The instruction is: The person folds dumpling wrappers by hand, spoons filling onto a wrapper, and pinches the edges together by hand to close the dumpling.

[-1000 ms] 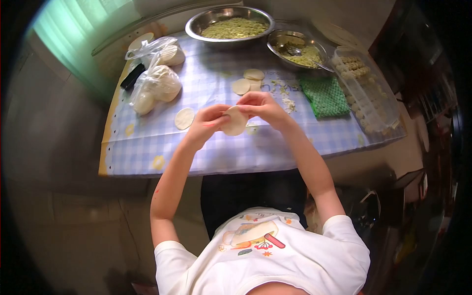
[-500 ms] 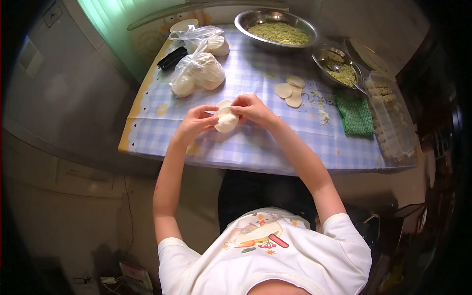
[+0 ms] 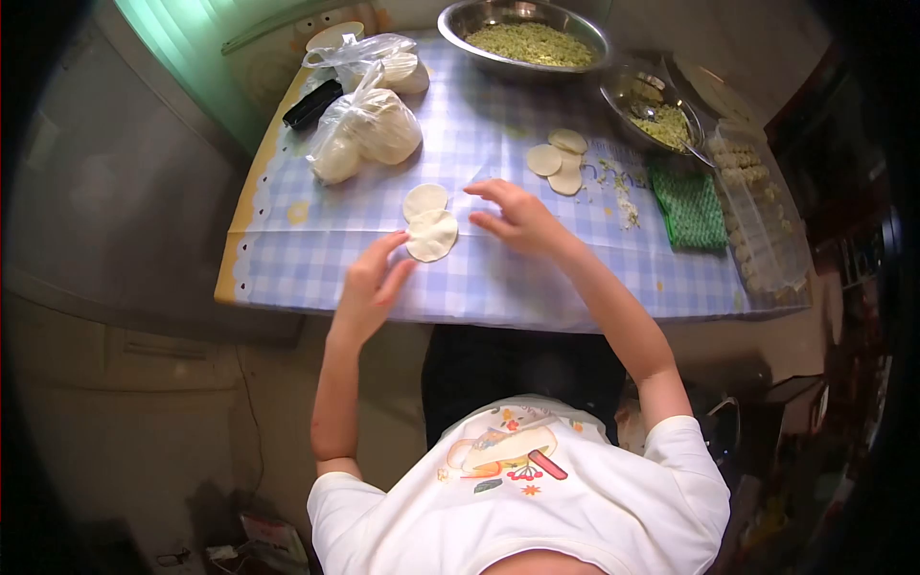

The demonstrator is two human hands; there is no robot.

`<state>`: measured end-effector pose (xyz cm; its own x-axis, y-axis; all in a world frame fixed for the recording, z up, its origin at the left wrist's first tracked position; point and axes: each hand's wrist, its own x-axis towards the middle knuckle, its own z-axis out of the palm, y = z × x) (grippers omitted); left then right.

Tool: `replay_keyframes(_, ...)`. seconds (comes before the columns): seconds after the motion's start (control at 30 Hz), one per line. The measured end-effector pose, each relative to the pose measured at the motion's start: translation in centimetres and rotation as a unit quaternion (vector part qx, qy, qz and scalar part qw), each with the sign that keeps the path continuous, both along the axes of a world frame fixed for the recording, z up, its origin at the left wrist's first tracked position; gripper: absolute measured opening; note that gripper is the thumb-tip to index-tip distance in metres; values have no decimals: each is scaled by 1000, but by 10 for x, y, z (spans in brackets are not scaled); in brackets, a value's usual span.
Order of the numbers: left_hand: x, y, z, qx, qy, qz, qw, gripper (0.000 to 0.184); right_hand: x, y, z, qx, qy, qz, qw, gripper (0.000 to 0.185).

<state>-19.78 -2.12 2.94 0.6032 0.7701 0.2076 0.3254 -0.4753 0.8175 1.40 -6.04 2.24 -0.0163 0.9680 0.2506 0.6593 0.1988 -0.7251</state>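
Note:
Two round white dough wrappers lie on the checked cloth between my hands: a nearer wrapper (image 3: 432,237) overlaps the lower edge of a farther wrapper (image 3: 425,200). My left hand (image 3: 372,278) is just left of the nearer one, thumb and fingers apart, its fingertips close to the rim. To the right of the pair, my right hand (image 3: 515,217) hovers with its thumb and fingers spread and nothing between them. Farther right, several overlapping wrappers (image 3: 565,176) rest on the cloth.
At the back stand a large steel bowl (image 3: 532,41) and a smaller bowl (image 3: 647,110), both with chopped green filling. Tied bags of wrappers (image 3: 383,129) and a black object (image 3: 313,104) are back left. A green cloth (image 3: 692,208) and a plastic tray (image 3: 770,225) are right.
Both hands have let go of the wrapper, which now lies over another on the cloth. My right hand has moved right and my fingers have opened. The view has shifted too.

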Motion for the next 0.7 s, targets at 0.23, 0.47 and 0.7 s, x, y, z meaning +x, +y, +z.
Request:
replay_keyframes(0.23,4,-20,-16,266,212,-51,939,49,-22,-27,-14,51,-298,111,947,56)
replay_keyframes(0.47,-4,-31,-14,277,274,-34,920,48,-22,-37,-10,22,-307,118,944,58)
replay_keyframes(0.7,12,-33,9,329,184,-6,926,39,38,-50,10,62,-230,-67,969,43)
